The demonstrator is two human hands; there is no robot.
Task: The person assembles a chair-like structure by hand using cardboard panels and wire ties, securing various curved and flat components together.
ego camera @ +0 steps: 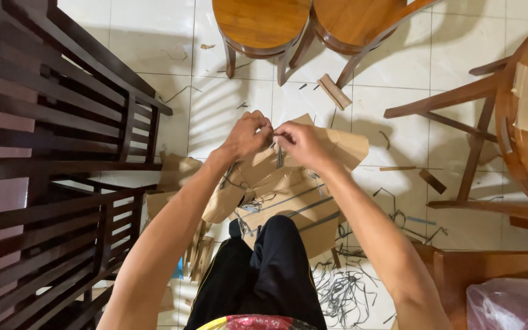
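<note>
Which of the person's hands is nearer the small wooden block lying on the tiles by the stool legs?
Right. The right hand lies just below the wooden block; the left hand is farther off, to its lower left.

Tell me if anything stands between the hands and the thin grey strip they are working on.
Nothing visible does. The left hand and right hand already meet at the grey strip, fingertips pinching its top end above the brown cardboard pieces on the floor.

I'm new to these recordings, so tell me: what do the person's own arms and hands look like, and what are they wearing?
Both arms are bare from above the elbow down, no sleeves in view. The left hand and right hand wear no gloves; no watch or wristband shows. Below are black trousers with a thin yellow side stripe.
</note>
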